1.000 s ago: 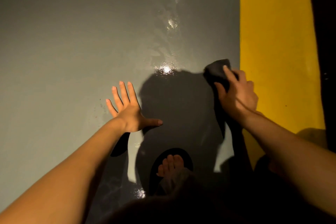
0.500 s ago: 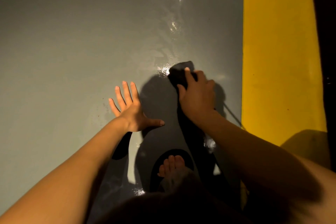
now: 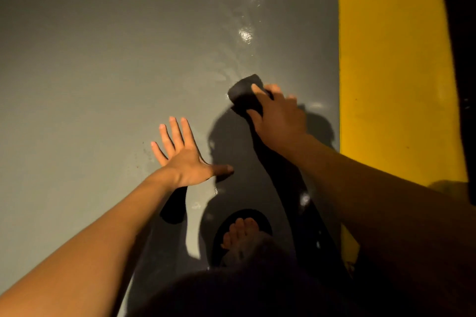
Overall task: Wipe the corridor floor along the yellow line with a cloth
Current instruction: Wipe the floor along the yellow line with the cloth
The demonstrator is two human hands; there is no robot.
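A dark cloth (image 3: pixel 243 94) lies bunched on the grey corridor floor (image 3: pixel 103 59), left of the broad yellow line (image 3: pixel 391 72). My right hand (image 3: pixel 279 117) grips the cloth from behind, with fingers curled over it, and presses it to the floor. My left hand (image 3: pixel 181 154) lies flat on the floor with fingers spread, to the lower left of the cloth. Wet streaks shine on the floor beyond the cloth.
A dark strip (image 3: pixel 461 59) borders the yellow line on the right. My foot in a black sandal (image 3: pixel 242 233) stands on the floor below the hands. Shadows of my arms and head fall across the floor between the hands.
My right hand has slid the cloth leftwards, away from the yellow line's edge and out over the grey floor. My left hand has stayed planted.
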